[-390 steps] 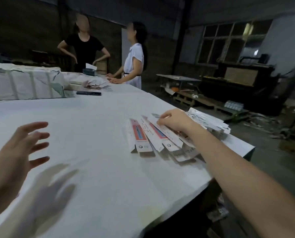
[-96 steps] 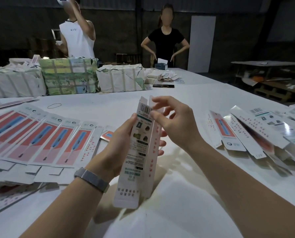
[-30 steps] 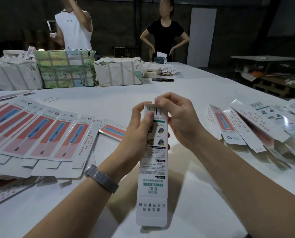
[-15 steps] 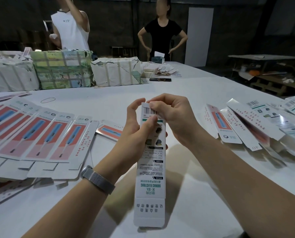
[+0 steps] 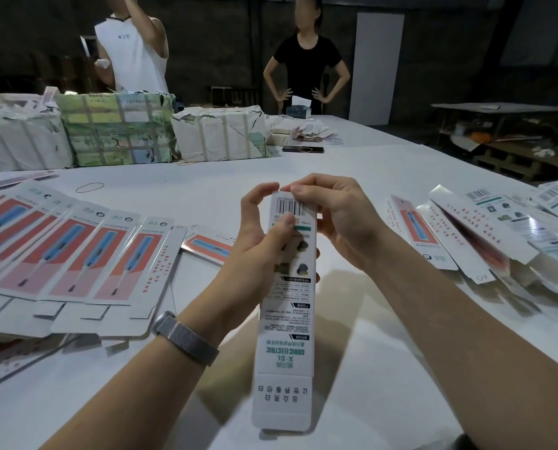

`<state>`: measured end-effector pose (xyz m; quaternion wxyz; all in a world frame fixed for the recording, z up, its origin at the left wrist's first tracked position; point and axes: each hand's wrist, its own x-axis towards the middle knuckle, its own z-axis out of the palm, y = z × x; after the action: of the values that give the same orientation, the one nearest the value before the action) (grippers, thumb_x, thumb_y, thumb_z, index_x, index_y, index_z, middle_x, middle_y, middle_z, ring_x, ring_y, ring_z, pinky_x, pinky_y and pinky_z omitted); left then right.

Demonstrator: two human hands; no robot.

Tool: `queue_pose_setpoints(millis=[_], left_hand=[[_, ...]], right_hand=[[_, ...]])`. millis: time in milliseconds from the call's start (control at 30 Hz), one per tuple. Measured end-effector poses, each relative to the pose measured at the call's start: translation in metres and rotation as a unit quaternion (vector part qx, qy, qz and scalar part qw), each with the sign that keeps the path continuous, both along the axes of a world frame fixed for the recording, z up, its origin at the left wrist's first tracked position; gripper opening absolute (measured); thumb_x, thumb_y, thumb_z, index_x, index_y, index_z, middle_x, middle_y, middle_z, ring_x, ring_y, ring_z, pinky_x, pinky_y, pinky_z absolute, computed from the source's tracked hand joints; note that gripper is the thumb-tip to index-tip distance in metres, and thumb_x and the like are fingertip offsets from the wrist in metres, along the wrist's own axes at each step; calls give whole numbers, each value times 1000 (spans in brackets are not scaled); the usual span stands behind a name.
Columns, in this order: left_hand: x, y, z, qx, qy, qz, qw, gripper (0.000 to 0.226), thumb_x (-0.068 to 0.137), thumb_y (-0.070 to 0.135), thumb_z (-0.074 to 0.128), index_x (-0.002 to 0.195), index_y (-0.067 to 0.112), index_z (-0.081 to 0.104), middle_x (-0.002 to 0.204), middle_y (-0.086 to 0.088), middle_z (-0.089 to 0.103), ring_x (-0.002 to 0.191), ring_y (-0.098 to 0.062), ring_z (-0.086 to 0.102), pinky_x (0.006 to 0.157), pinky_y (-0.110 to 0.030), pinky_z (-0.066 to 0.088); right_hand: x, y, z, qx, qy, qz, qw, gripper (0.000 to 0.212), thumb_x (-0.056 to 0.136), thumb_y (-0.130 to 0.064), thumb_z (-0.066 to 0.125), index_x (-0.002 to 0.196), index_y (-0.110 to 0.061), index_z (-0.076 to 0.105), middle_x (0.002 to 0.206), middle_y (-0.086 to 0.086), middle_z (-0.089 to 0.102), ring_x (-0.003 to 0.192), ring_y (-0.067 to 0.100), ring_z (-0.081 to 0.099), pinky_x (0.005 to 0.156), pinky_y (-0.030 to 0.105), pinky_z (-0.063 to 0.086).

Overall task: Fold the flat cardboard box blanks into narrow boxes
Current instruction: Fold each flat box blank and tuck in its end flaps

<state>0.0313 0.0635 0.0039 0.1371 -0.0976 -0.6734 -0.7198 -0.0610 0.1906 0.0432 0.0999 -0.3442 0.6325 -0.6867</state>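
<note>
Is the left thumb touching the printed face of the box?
Touching. In the head view the left hand presses its thumb flat on the box just below the barcode, no gap visible.

I see dim workshop, dark back wall, pale door panel leaning upright at right. Large white table fills my view, lit from above. Wrapped paper bundles lined along far edge. Second table at right, wooden pallet just beside it, clutter around.
</note>
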Motion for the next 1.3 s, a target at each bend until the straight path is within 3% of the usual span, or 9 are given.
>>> queue_pose_setpoints(millis=[233,400,500,600,733,867,1033,1167,1300], left_hand=[[-2,-5,-1,34,6,31,999,17,104,34,45,118,43,41,97,-17,69,78,-29,73,61,-38,59],[-2,-6,-2,33,9,30,999,21,93,44,51,113,45,44,95,-19,69,77,-30,73,61,-38,59],[-3,-6,-2,30,11,42,999,14,102,37,47,112,45,43,97,-20,68,77,-30,73,61,-38,59],[-2,-6,-3,21,7,56,998,14,106,33,43,116,43,41,98,-25,67,76,-30,73,60,-36,59],[-4,-6,2,35,12,67,997,15,106,33,41,118,41,38,97,-21,71,73,-28,73,56,-32,58],[-9,-10,8,103,31,54,993,24,101,48,40,123,43,34,117,-5,71,101,-21,74,71,-37,61],[-9,-10,3,137,33,-31,990,37,94,57,45,130,60,39,133,-1,60,118,-21,67,75,-35,59],[-16,-15,-1,-31,6,60,998,43,83,75,43,120,86,25,143,7,52,120,-23,62,83,-38,54],[-18,-29,-16,-331,9,154,931,42,92,67,37,133,66,32,131,-2,55,121,-21,52,98,-39,38]], right_hand=[[6,-6,-7,-8,41,5,999,36,89,-46,52,96,-19,76,83,11,70,77,30,65,75,64,49],[7,-6,-8,14,46,0,999,41,96,-49,46,101,-22,76,86,6,72,83,23,68,74,44,57],[6,-7,-8,23,36,2,999,47,92,-59,44,100,-25,77,85,4,72,85,22,69,81,48,57],[6,-7,-8,24,40,7,999,50,91,-59,41,104,-24,76,83,4,72,86,38,65,78,54,54],[10,-12,-9,59,54,-16,997,51,93,-54,43,125,-22,64,106,16,68,96,40,63,73,43,57],[14,-15,-10,127,154,-79,977,56,93,-35,67,144,-29,46,123,-3,50,101,9,56,69,14,49],[14,-8,-2,201,192,-91,956,60,87,-29,74,143,-28,52,111,-9,51,95,7,59,71,12,47],[10,9,15,208,176,-157,949,53,86,-31,69,138,-34,58,113,-7,59,92,10,63,74,24,54],[-9,59,47,225,206,-293,906,60,73,-48,57,132,-37,62,96,-22,57,91,6,59,72,19,46]])
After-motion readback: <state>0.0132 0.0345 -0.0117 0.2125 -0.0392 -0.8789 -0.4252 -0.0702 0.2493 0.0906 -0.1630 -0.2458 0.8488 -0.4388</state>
